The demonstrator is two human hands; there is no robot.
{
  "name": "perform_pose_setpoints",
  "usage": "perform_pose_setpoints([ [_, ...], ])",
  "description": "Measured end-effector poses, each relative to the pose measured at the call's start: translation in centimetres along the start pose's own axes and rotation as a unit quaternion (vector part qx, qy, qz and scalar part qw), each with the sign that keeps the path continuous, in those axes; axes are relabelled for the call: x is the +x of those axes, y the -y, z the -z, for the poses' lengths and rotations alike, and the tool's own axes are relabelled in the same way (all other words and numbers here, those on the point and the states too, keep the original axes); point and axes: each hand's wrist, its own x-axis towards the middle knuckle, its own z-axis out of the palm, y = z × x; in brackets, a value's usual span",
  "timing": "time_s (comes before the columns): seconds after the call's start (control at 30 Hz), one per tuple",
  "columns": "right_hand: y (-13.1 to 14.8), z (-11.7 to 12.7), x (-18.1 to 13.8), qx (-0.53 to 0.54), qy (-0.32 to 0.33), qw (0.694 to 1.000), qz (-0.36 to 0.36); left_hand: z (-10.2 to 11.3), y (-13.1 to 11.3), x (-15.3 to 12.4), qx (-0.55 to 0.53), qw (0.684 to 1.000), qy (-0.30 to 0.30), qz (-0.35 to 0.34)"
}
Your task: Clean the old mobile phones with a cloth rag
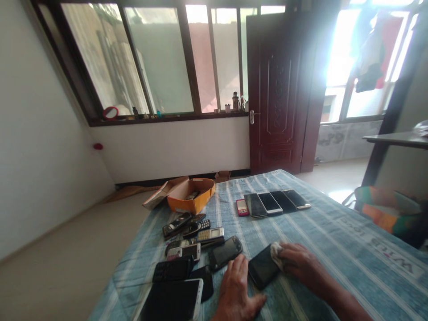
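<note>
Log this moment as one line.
left hand: flat on striped cover beside black phone | right hand: holds white cloth on that phone | phone row behind | orange box far left

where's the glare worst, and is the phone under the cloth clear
Head view: the doorway top right is blown out to white; the window frame leans from wide-angle distortion; the dark phone under the cloth in the right hand is sharp, glare-free.

The left hand is laid flat, palm down, fingers extended and thumb spread. The right hand is curled, its forearm seen along the lower right.
</note>
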Motion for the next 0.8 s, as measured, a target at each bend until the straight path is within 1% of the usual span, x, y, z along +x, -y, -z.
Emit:
perform_pose_setpoints([
  [0.07,-0.4,0.1,-0.1,0.012,-0.005,1.0,-0.015,-0.3,0.1,0.1,-0.007,1.0,-0.021,0.002],
  [0.2,0.0,-0.5,-0.1,0.007,-0.016,1.0,0.006,-1.1,0.3,0.6,-0.002,0.999,-0.053,0.0],
  [0.37,1.0,-1.3,-0.2,-0.061,-0.028,0.998,0.021,-1.2,0.3,0.8,-0.006,0.998,-0.064,-0.009],
  [0.6,2.0,-1.7,-0.6,-0.161,-0.004,0.987,0.018,-0.3,0.4,0.8,-0.051,0.996,-0.066,-0.033],
  [0.7,2.7,-1.8,-0.8,-0.182,-0.024,0.983,0.016,-0.4,0.5,0.8,-0.066,0.995,-0.07,-0.031],
  [0.8,3.8,-1.9,-0.7,-0.153,-0.054,0.986,0.044,-0.7,0.6,0.9,-0.071,0.994,-0.075,-0.037],
])
